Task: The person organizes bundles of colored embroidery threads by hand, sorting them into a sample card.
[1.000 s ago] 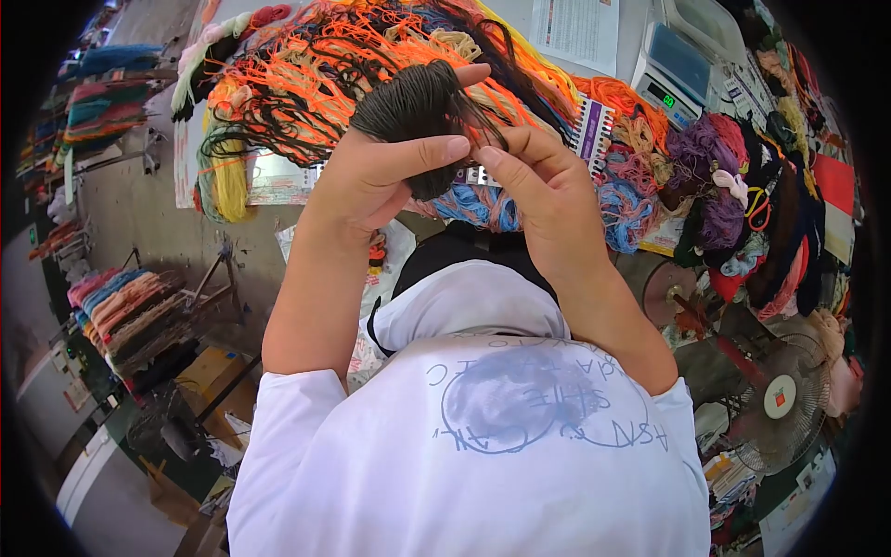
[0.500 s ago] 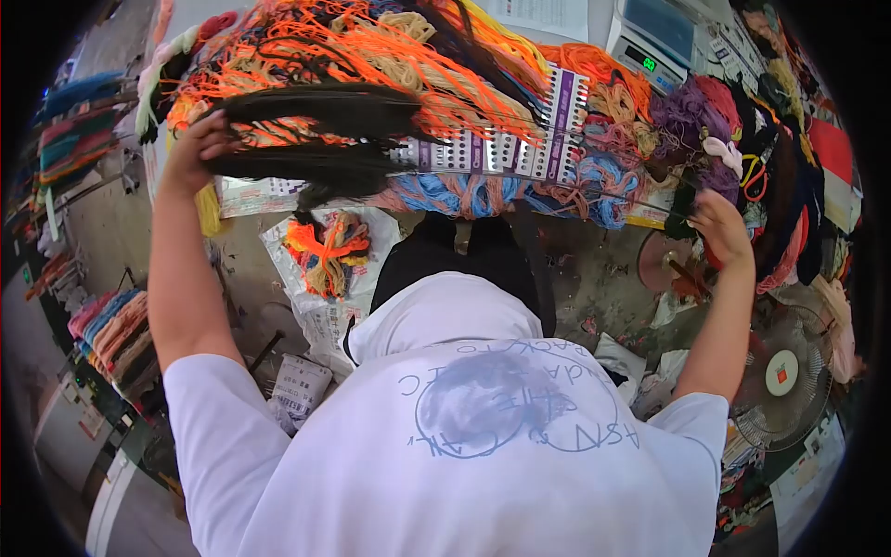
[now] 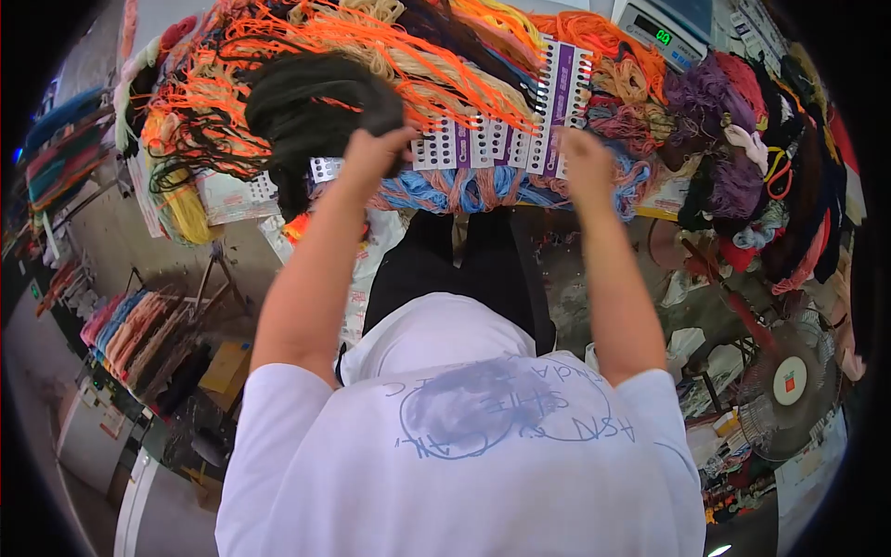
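Note:
My left hand (image 3: 379, 156) is closed around one end of a bundle of black thread (image 3: 311, 107). The bundle loops over the hand and spreads leftward across orange and beige threads (image 3: 445, 70). My right hand (image 3: 587, 165) is raised over the front of the table, its fingers smeared by motion, so what they hold cannot be made out. Just behind it lies a white and purple punched thread card (image 3: 561, 97). More punched cards (image 3: 455, 144) lie between my hands, above a roll of blue and pink thread (image 3: 464, 188).
A digital scale (image 3: 664, 35) stands at the back right. Purple thread (image 3: 710, 97) and yellow-handled scissors (image 3: 778, 172) lie at the right. A floor fan (image 3: 789, 381) is low on the right; a rack of coloured yarn (image 3: 139, 339) stands at the left.
Both hands have come inward from far apart. The black thread, stretched out sideways before, is now bunched at my left hand. The view has shifted slightly.

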A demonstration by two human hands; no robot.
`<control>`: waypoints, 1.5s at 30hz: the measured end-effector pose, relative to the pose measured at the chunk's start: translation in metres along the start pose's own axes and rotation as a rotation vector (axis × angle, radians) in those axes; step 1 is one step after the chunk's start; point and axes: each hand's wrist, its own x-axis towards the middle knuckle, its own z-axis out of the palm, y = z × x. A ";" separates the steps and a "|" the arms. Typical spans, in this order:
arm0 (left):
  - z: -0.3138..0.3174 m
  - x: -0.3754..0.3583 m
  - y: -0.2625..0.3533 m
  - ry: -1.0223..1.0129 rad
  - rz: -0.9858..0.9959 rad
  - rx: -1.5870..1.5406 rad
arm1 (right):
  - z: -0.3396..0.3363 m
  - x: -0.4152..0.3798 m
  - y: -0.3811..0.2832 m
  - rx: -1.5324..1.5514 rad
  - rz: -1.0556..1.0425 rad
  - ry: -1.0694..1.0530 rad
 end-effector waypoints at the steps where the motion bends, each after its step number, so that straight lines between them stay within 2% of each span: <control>1: 0.019 0.005 -0.018 0.040 -0.048 0.041 | 0.036 -0.004 -0.019 0.058 -0.033 -0.084; 3: 0.032 0.023 -0.059 0.102 -0.014 0.180 | 0.090 -0.005 -0.024 0.051 -0.018 -0.139; 5: 0.041 0.021 -0.055 0.165 -0.058 0.283 | 0.121 -0.005 -0.022 0.038 0.006 -0.137; 8: 0.041 0.023 -0.057 0.267 0.074 0.534 | 0.140 -0.007 -0.014 -0.016 0.089 -0.121; 9: 0.041 0.024 -0.059 0.271 0.067 0.530 | 0.142 -0.006 -0.015 -0.042 0.110 -0.106; 11: 0.043 0.028 -0.053 0.104 -0.117 0.378 | 0.148 -0.006 -0.010 0.000 0.109 -0.082; 15: 0.039 0.033 -0.053 -0.016 -0.109 0.157 | 0.144 -0.010 -0.012 -0.018 0.171 -0.101; 18: 0.035 0.036 -0.057 -0.028 -0.114 0.095 | 0.142 -0.022 -0.006 -0.060 -0.171 -0.077; 22: 0.036 0.045 -0.066 0.030 -0.135 0.177 | 0.134 -0.027 0.001 0.009 -0.236 -0.111; 24: 0.030 0.053 -0.083 0.137 -0.028 0.421 | 0.128 -0.023 -0.007 -0.003 -0.189 -0.204; 25: 0.024 0.052 -0.087 0.243 0.099 0.379 | 0.125 -0.021 -0.011 -0.004 -0.189 -0.204; 26: 0.018 0.045 -0.085 0.349 0.228 0.335 | 0.122 -0.018 -0.018 -0.177 -0.282 -0.199; 27: 0.017 0.024 -0.054 0.394 0.080 0.042 | 0.120 -0.016 -0.022 -0.351 -0.374 -0.193; 28: 0.005 0.018 -0.047 0.394 0.085 -0.200 | 0.119 -0.012 -0.022 -0.351 -0.374 -0.190; 29: -0.006 0.015 -0.041 0.349 0.103 -0.489 | 0.120 -0.006 -0.021 -0.476 -0.419 -0.185; 30: -0.022 0.011 -0.041 0.172 0.129 -0.710 | 0.120 -0.002 -0.020 -0.601 -0.465 -0.184; 32: -0.037 0.001 -0.038 -0.145 0.098 -1.015 | 0.120 0.000 -0.020 -0.642 -0.506 -0.160; 33: -0.036 -0.003 -0.036 -0.246 0.149 -0.976 | 0.120 0.002 -0.021 -0.684 -0.545 -0.130; 34: -0.033 -0.005 -0.033 -0.207 0.087 -0.817 | 0.119 0.003 -0.022 -0.686 -0.545 -0.125; 35: -0.024 -0.006 -0.027 -0.169 0.026 -0.659 | 0.115 0.002 -0.029 -0.634 -0.689 -0.057; 36: -0.014 -0.002 -0.028 -0.254 0.099 -0.550 | 0.112 0.001 -0.034 -0.580 -0.833 0.012; 37: -0.001 0.006 -0.031 -0.311 0.115 -0.470 | 0.111 -0.001 -0.038 -0.585 -0.834 0.015; 39: 0.024 0.023 -0.046 -0.342 0.225 -0.226 | 0.109 -0.007 -0.042 -0.439 -0.819 -0.044; 40: 0.024 0.028 -0.053 -0.347 0.222 -0.229 | 0.111 -0.009 -0.038 -0.361 -0.746 -0.117; 41: 0.026 0.030 -0.055 -0.242 0.293 -0.041 | 0.112 -0.010 -0.036 -0.365 -0.741 -0.116; 42: 0.027 0.031 -0.057 -0.136 0.364 0.149 | 0.112 -0.010 -0.035 -0.379 -0.638 -0.181; 44: 0.008 0.021 -0.051 -0.034 0.294 0.151 | 0.115 -0.004 -0.027 -0.413 -0.447 -0.308; 45: -0.009 0.013 -0.042 0.043 0.243 0.199 | 0.118 0.000 -0.017 -0.406 -0.444 -0.301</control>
